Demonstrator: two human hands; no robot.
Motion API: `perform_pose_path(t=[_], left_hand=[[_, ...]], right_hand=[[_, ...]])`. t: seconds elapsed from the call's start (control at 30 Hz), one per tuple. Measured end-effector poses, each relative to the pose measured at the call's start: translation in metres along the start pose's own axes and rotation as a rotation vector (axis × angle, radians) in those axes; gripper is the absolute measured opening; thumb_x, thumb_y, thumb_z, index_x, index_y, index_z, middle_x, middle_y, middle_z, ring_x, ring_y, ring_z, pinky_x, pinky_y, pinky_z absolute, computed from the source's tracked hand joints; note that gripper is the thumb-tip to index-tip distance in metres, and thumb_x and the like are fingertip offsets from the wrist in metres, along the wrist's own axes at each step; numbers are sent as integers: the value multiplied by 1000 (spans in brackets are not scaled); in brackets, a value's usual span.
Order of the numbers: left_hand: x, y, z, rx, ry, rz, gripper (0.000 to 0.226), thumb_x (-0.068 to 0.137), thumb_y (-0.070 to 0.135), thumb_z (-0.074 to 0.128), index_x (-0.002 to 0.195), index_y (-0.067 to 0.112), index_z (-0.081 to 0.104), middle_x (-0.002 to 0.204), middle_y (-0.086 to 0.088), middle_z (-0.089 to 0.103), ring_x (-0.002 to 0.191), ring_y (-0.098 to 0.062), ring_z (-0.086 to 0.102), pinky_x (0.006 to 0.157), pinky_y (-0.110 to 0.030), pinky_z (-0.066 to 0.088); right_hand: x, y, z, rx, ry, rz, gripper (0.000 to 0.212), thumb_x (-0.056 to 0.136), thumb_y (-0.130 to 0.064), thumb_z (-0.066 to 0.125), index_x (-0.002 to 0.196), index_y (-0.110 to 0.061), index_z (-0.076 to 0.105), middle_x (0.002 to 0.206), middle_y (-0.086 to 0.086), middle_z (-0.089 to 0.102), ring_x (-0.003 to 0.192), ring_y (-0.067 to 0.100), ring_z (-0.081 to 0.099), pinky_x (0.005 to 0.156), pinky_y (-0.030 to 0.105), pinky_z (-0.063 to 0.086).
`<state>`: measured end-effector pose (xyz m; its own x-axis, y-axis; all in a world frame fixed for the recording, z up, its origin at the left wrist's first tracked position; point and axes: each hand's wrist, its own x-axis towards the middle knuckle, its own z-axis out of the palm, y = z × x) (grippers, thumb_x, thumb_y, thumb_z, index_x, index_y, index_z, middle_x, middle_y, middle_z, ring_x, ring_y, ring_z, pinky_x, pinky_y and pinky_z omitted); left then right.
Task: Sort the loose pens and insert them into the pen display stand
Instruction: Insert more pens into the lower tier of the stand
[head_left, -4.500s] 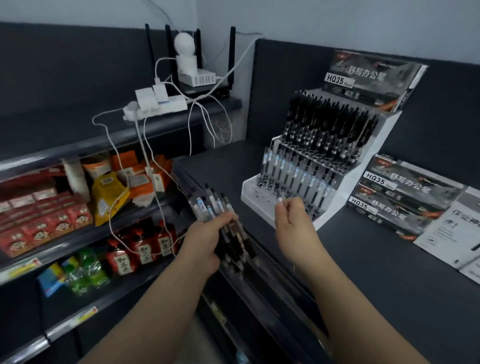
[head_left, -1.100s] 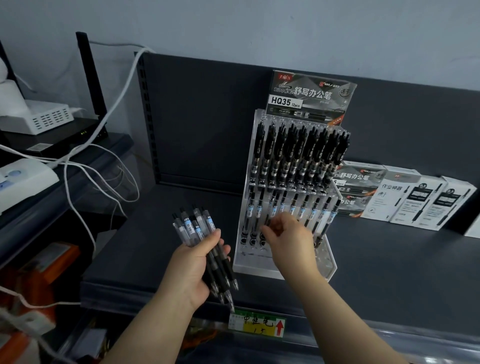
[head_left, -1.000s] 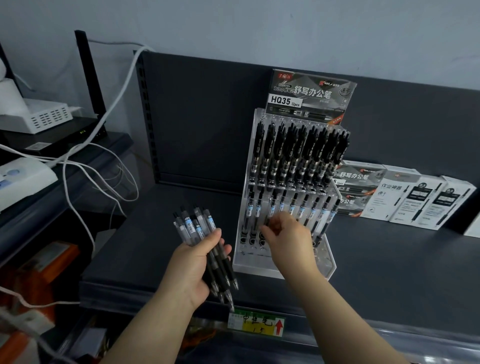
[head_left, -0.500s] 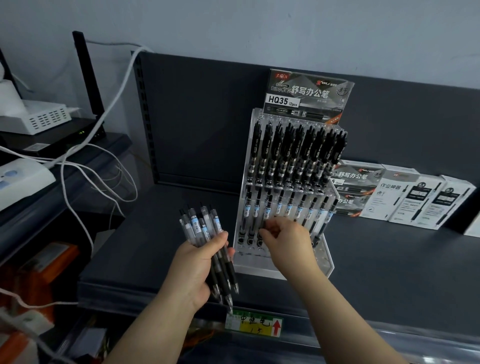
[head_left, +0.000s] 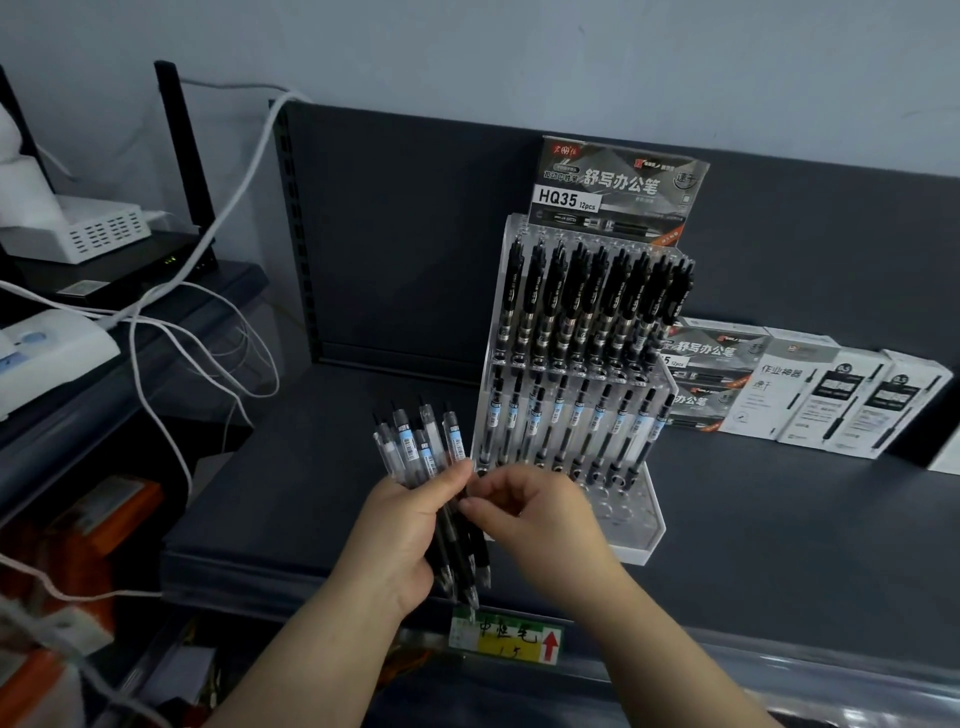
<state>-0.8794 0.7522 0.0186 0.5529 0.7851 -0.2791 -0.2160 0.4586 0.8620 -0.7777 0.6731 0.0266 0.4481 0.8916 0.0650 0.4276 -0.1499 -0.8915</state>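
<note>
a: where are the loose pens (head_left: 415, 447) now?
b: fanned in the left hand (head_left: 400, 535), just in front of the pen display stand (head_left: 639, 540), clicker ends up, tips down past the edge of the shelf (head_left: 779, 519). its fingers wrap the middle of the bundle, thumb across the front.
a: what changed since half a second ago?
b: the right hand (head_left: 535, 514). it was up at the front of the stand's lower row (head_left: 576, 421); now it is back at the bundle, thumb and forefinger curled and pinching at its right side, beside the left thumb. the left hand grips as before.
a: did a pen go in?
b: can't tell. the lower row of clear, blue-labelled pens and the black pens (head_left: 587, 296) in the tier above are too crowded to count.
a: what else is hidden?
b: which pen the right hand has; the thumbs cover that spot. that hand also hides some of the stand's front holes.
a: and around it?
b: the stand sits on the dark shelf, a header card (head_left: 618, 192) on top, pen boxes (head_left: 810, 395) at the right, partly behind the stand, a price tag (head_left: 506, 636) on the shelf lip under the pen tips, and a white vented device (head_left: 104, 234) at the left, cut off by the frame.
</note>
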Motion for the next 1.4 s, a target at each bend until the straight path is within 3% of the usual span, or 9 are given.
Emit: perform_pose_path(t=[0.2,0.37,0.43,0.53,0.7,0.9,1.07,1.23,1.4], left_hand=[[-4,-1,6,-11,-6,-2,10,80,18,69,84,9,70,66,-2,68,63,-16,63,59,-30,49],[-1,-3,5,-87,15,-1,15,82,15,67,90,2,69,65,-2,64,62,-15,60,62,-31,50],[-1,-2,4,-106,21,-11,10,83,13,66,87,4,68,66,-4,66,63,-16,62,64,-33,51],[-1,-2,5,-116,22,-20,7,86,11,64,89,6,67,73,-7,70,66,-17,65,66,-32,52],[-2,-1,4,-103,20,-9,12,88,7,60,97,0,64,75,-7,72,65,-15,67,60,-29,54],[-3,1,2,-119,14,-15,10,89,5,58,94,0,65,76,-9,72,69,-16,67,60,-29,56],[-2,2,1,-134,8,-26,9,88,4,59,93,-1,65,77,-9,71,71,-17,67,59,-29,57],[-1,1,2,-136,47,-33,3,86,3,62,88,2,62,75,-9,60,71,-17,61,60,-32,55],[-2,3,1,-156,55,-52,2,84,3,64,85,3,62,72,-8,58,70,-17,59,61,-33,56]], right_hand=[[0,0,-14,40,12,50,8,86,-15,64,82,-20,67,69,-4,65,53,-3,55,54,12,47],[9,4,-37,169,449,43,2,85,-19,65,84,-19,63,70,-5,65,60,4,59,57,19,51],[14,8,-42,135,525,50,6,86,-23,65,82,-24,61,70,-7,64,63,7,60,60,25,51],[22,15,-40,-9,523,60,5,87,-27,63,84,-27,59,72,-10,63,65,6,60,57,23,46],[28,24,-32,-107,481,59,4,89,-22,62,88,-22,58,73,-11,60,66,3,57,51,7,41],[32,31,-27,-388,417,49,16,91,-22,58,94,-7,62,80,3,66,68,16,60,58,23,46],[34,29,-33,-486,341,50,16,94,-21,53,93,-8,63,68,-1,56,54,6,48,47,16,35],[37,26,-30,-597,281,28,18,94,-16,50,92,-4,63,81,8,62,67,20,53,60,26,41],[36,25,-30,-613,278,49,15,93,-18,54,89,-6,62,80,5,60,69,19,55,59,25,45]])
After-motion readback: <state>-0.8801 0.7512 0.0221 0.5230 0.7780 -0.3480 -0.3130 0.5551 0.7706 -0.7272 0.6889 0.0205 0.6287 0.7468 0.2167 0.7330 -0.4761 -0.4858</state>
